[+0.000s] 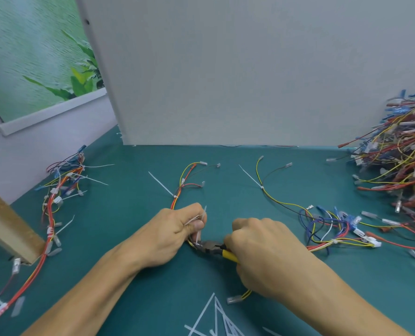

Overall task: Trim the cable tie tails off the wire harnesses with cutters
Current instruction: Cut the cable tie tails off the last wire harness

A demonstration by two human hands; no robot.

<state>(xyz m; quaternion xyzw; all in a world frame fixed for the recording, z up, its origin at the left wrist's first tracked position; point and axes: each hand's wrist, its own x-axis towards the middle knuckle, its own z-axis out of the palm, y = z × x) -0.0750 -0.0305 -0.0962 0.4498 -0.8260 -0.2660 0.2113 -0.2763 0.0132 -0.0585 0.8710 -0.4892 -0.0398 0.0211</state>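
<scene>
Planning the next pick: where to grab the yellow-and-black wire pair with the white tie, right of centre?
Probably pinch the thin yellow-and-black wire pair just nearer than its white plastic cable tie, coming from the right. Both wires run together there, and the tie's tail points far-left, clear for yellow-handled cutters.

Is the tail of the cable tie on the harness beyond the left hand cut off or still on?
Still on: a long white tail sticks out from the cable tie, slanting up-left.
</scene>
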